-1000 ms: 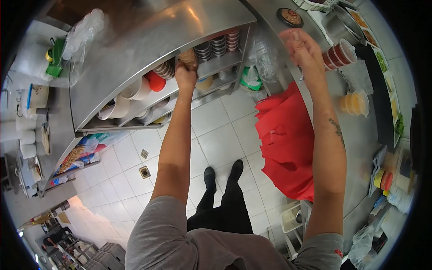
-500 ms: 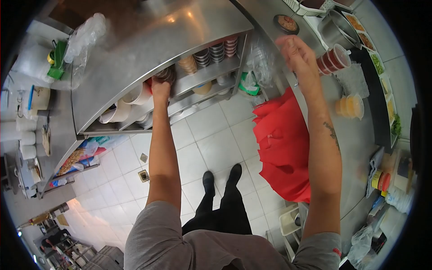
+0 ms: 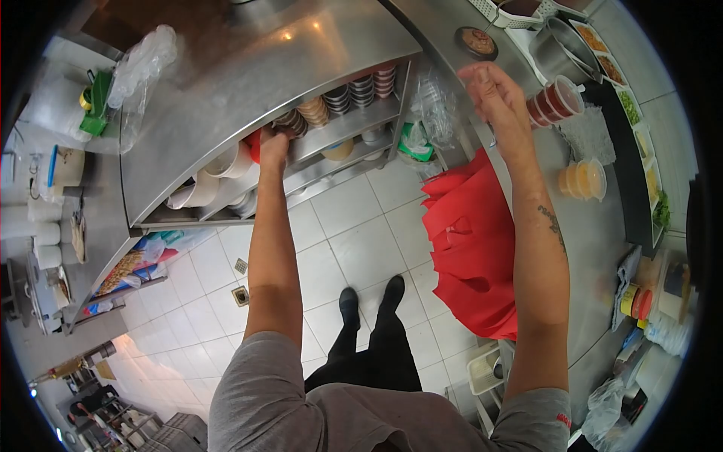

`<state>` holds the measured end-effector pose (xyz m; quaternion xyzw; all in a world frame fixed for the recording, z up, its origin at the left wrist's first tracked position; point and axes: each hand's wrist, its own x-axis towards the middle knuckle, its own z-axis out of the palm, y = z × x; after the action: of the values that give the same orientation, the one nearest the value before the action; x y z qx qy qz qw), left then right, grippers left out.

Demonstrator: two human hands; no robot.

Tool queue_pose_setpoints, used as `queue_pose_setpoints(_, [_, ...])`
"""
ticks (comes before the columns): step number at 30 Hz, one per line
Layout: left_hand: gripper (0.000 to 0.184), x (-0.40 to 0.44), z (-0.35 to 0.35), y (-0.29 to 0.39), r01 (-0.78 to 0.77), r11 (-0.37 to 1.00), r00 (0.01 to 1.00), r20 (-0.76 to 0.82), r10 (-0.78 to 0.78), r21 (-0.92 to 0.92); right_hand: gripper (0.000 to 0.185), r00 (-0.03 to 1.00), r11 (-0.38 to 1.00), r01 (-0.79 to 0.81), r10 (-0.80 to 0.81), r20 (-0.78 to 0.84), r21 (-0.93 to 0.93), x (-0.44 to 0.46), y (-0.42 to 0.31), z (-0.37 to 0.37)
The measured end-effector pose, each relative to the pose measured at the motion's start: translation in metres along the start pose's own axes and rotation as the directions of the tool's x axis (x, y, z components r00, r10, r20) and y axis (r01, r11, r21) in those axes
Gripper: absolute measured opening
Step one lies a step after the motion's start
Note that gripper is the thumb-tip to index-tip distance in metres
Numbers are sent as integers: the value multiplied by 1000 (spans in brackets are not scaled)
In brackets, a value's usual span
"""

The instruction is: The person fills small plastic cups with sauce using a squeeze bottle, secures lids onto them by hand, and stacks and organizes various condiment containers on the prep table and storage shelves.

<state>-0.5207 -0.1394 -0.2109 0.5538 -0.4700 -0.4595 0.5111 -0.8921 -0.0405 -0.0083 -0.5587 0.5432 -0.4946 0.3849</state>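
My left hand (image 3: 273, 145) reaches into the upper shelf under the steel counter, at a stack of small dark bowls (image 3: 291, 123). Its fingers are mostly hidden by the stack and the counter's edge, so I cannot see a grip. Just left of it sits a red container (image 3: 253, 146). Over the right-hand counter, my right hand (image 3: 498, 102) has its fingers loosely bent and apart, with nothing in them. Close to its outer side lies a stack of clear cups with dark red contents (image 3: 555, 102). A round dark dish (image 3: 477, 43) stands beyond the fingertips.
More stacked bowls (image 3: 313, 111) and white tubs (image 3: 197, 188) fill the shelves. A red cloth (image 3: 474, 256) hangs along the right counter. Yellow-filled cups (image 3: 583, 180), a metal pot (image 3: 561, 51) and trays of chopped food (image 3: 631, 107) stand on the right.
My left hand has shifted slightly to the right along the bowl stacks, and more of the red container shows beside it. My right hand has barely moved.
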Motion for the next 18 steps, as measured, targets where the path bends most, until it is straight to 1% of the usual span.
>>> queue_pose_setpoints(2, [74, -1, 0, 0, -16, 1000, 1000, 9, 16, -2, 40, 1000, 1000, 3, -3, -3, 3, 0, 0, 1])
queue_pose_setpoints(5, [77, -16, 19, 28, 48, 999, 997, -55, -48, -14, 40, 1000, 1000, 20, -20, -13, 5, 0, 1, 1])
queue_pose_setpoints(8, [79, -9, 20, 11, 3, 998, 996, -93, -8, -56, 37, 998, 998, 58, -58, -18, 17, -1, -1, 1])
queue_pose_setpoints(11, [78, 0, 18, -9, -39, 991, 992, -121, 23, -130, 34, 995, 994, 100, -99, -27, 48, -1, 0, 4])
queue_pose_setpoints(12, [76, 0, 15, -11, -4, 999, 987, -157, 9, 32, 33, 994, 994, 103, -100, -43, 48, -2, -3, 6])
queue_pose_setpoints(14, [73, -5, 11, -10, 61, 939, 978, -210, 12, 339, 31, 991, 991, 122, -118, -67, 63, -3, -3, 7])
queue_pose_setpoints(15, [67, -5, 1, -30, -3, 821, 967, -207, 148, 571, 30, 989, 987, 140, -135, -67, 77, 1, 5, 8])
queue_pose_setpoints(16, [60, -10, -3, -47, -54, 645, 943, -174, 285, 763, 29, 986, 983, 160, -154, -64, 89, 4, 11, 7])
queue_pose_setpoints(17, [51, -35, 1, -19, -29, 725, 996, -38, 76, 689, 28, 988, 988, 143, -139, -62, 58, 4, 11, 5])
queue_pose_setpoints(18, [43, -60, 9, 31, 18, 783, 984, 125, -123, 622, 27, 990, 992, 126, -124, -62, 31, 4, 10, 6])
